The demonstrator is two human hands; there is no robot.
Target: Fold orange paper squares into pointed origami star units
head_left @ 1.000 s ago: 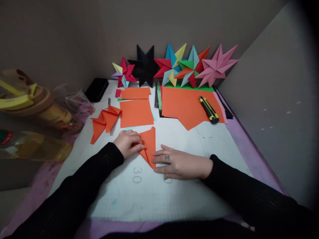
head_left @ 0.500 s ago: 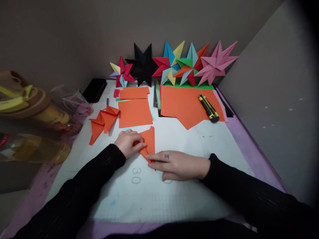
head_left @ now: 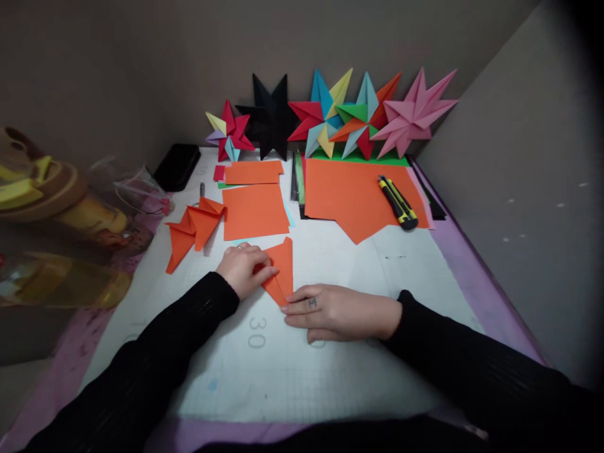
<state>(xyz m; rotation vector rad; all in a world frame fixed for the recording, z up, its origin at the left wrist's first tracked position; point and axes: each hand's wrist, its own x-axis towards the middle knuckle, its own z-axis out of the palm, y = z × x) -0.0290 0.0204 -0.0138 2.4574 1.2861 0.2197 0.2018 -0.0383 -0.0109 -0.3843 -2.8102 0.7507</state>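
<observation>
The left hand covers the left part of a folded orange paper, so that part is hidden. Its thumb and curled fingers are on the paper, but I cannot tell if they pinch it or only press. The right hand is flat, its fingers stretched out to touch the near tip. The two hands are apart, and the folded paper lies between them on a white sheet with big numbers. The right hand hides some of one number.

Two sleeves, both black, run off the near side of the view. At the far left, a cup with a brown lid and a bottle are blurry, and the bottle is cut off. A see-through thing beside them is hard to make out.

Five paper stars stand at the far wall: one black star, one pink star and three stars of many colors. Some overlap.

One yellow and black box cutter lies on one big orange sheet at the far right. Left of that are one orange square and one orange strip. Farther left are folded orange pieces, too bunched to count surely. One flat black thing lies behind them.
</observation>
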